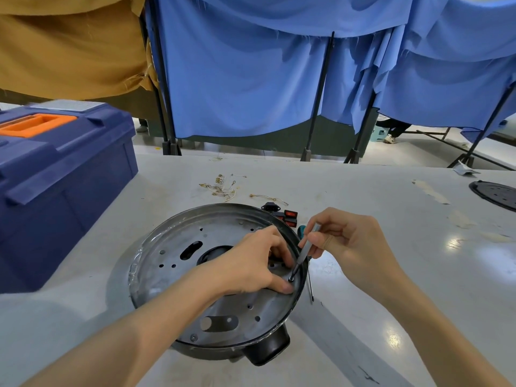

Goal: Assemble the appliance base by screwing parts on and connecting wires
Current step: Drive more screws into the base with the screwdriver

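base (195,247) on surface (363,191) | screw (291,279) at base's right rim | left hand (251,263) nearer, fingers pinching screw | right hand (343,238) fingers grip driver (305,248), tip on screw, shaft leaning up-right

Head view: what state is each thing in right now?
Base: lying flat on table.
Screwdriver: tilted, tip on screw.
Screw: in a hole near the rim.
Right grip: pinches screwdriver.
Left grip: on base, fingertips steadying screw.
Toolbox: closed.
Wires: loose on table.
Switches: loose beside base.
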Demonstrator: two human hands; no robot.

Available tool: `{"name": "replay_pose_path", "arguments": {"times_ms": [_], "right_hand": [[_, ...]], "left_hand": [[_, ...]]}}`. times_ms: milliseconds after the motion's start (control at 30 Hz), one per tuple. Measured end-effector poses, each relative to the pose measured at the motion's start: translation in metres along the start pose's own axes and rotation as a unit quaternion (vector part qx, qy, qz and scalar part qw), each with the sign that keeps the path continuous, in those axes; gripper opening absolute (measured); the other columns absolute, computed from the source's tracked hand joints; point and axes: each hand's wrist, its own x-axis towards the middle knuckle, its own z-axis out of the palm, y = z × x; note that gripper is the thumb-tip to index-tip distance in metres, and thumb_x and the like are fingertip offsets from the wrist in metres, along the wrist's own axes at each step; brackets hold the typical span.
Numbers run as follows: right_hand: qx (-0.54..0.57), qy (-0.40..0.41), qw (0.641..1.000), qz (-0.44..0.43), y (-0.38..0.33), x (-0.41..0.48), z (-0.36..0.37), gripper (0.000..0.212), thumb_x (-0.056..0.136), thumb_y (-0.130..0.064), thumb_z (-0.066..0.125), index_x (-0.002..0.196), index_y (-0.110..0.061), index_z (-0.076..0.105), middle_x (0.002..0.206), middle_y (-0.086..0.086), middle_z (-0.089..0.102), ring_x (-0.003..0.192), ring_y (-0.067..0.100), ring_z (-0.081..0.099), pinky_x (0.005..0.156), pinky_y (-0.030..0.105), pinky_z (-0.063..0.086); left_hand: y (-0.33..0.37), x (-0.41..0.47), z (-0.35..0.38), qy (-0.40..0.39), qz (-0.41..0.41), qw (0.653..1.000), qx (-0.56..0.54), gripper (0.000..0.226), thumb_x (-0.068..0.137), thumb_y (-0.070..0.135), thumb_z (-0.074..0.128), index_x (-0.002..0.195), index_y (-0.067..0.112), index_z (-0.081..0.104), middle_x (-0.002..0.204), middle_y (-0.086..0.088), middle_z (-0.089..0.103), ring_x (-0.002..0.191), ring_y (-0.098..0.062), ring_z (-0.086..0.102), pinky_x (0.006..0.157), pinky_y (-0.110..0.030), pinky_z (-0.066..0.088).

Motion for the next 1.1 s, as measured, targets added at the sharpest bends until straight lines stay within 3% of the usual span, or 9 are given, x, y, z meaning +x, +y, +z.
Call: {"name": "replay_pose_path", "arguments": {"times_ms": [100, 200, 367, 567, 667, 767, 833, 967, 1100], "right_hand": [[-0.038, -0.037, 0.998, -0.026, -0.006, -0.001, -0.003, 0.011, 0.085, 0.004, 0.069, 0.09, -0.005, 0.071, 0.073, 0.008, 0.071, 0.062, 0.02, 0.068, 0.067, 0.024, 0.057], [-0.09, -0.062, 0.993, -0.038, -0.011, 0.001, -0.009, 0.023, 0.083, -0.005, 0.075, 0.104, -0.015, 0.075, 0.073, 0.003, 0.073, 0.065, 0.017, 0.071, 0.071, 0.022, 0.057], [-0.116, -0.084, 0.988, -0.062, -0.017, 0.004, -0.007, 0.008, 0.078, -0.008, 0.08, 0.079, -0.007, 0.073, 0.065, 0.001, 0.07, 0.055, 0.009, 0.068, 0.062, 0.019, 0.055], [-0.099, -0.017, 0.993, -0.065, -0.011, 0.001, 0.003, 0.025, 0.077, -0.017, 0.082, 0.065, -0.007, 0.062, 0.048, 0.006, 0.063, 0.041, 0.014, 0.064, 0.046, 0.033, 0.056], [-0.088, 0.013, 0.995, -0.048, -0.01, -0.005, 0.011, 0.03, 0.072, -0.033, 0.08, 0.065, -0.011, 0.062, 0.047, 0.004, 0.061, 0.039, 0.013, 0.062, 0.047, 0.029, 0.055], [-0.084, 0.05, 0.995, -0.02, -0.008, -0.008, 0.014, 0.027, 0.075, -0.024, 0.083, 0.065, -0.012, 0.061, 0.048, 0.004, 0.061, 0.04, 0.014, 0.062, 0.048, 0.025, 0.054], [-0.09, 0.066, 0.994, -0.009, -0.008, -0.008, 0.016, 0.027, 0.076, -0.021, 0.083, 0.065, -0.011, 0.061, 0.049, 0.003, 0.061, 0.04, 0.015, 0.062, 0.047, 0.023, 0.053], [-0.163, 0.063, 0.985, -0.018, -0.013, -0.005, 0.023, 0.025, 0.081, -0.025, 0.078, 0.068, -0.009, 0.064, 0.054, 0.007, 0.062, 0.049, 0.023, 0.059, 0.057, 0.04, 0.053], [-0.169, -0.013, 0.985, -0.023, -0.026, 0.008, 0.014, 0.01, 0.082, -0.024, 0.077, 0.091, -0.02, 0.079, 0.076, -0.007, 0.069, 0.068, 0.012, 0.062, 0.074, 0.036, 0.053]], "left_hand": [[0.0, 0.001, 0.001, 0.003, 0.005, 1.0, -0.007, 0.03, 0.066, 0.025, 0.088, 0.086, 0.028, 0.066, 0.106, 0.014, 0.052, 0.101, -0.003, 0.053, 0.093, -0.023, 0.044], [-0.001, 0.001, 0.001, 0.005, 0.008, 1.0, -0.012, 0.031, 0.065, 0.025, 0.089, 0.082, 0.031, 0.064, 0.104, 0.017, 0.051, 0.099, -0.002, 0.054, 0.092, -0.022, 0.045], [-0.003, 0.0, 0.001, 0.004, 0.0, 1.0, -0.015, 0.033, 0.066, 0.029, 0.089, 0.078, 0.035, 0.059, 0.106, 0.013, 0.052, 0.101, -0.004, 0.053, 0.093, -0.025, 0.044], [0.003, -0.002, -0.001, -0.003, -0.002, 1.0, 0.005, 0.03, 0.068, 0.028, 0.088, 0.083, 0.031, 0.062, 0.106, 0.009, 0.052, 0.101, -0.007, 0.052, 0.093, -0.029, 0.045], [0.004, -0.005, -0.001, 0.0, -0.007, 1.0, 0.002, 0.037, 0.069, 0.027, 0.087, 0.099, 0.023, 0.066, 0.108, 0.007, 0.053, 0.104, -0.007, 0.052, 0.097, -0.032, 0.044], [0.007, -0.009, -0.003, 0.002, 0.002, 0.999, -0.034, 0.041, 0.072, 0.024, 0.086, 0.108, 0.022, 0.067, 0.106, 0.005, 0.058, 0.103, -0.007, 0.056, 0.098, -0.03, 0.045], [0.012, -0.01, -0.004, 0.0, 0.039, 0.994, -0.102, 0.029, 0.076, 0.017, 0.082, 0.103, 0.021, 0.07, 0.098, -0.001, 0.067, 0.095, -0.012, 0.062, 0.093, -0.026, 0.048], [0.015, -0.008, -0.002, 0.006, 0.057, 0.986, -0.154, 0.014, 0.086, 0.015, 0.073, 0.094, 0.026, 0.074, 0.092, 0.001, 0.073, 0.089, -0.011, 0.066, 0.087, -0.022, 0.05], [0.01, -0.003, -0.004, 0.029, 0.035, 0.99, -0.135, 0.008, 0.086, 0.019, 0.073, 0.088, 0.011, 0.073, 0.083, -0.002, 0.07, 0.077, -0.016, 0.065, 0.085, -0.038, 0.055]]}}
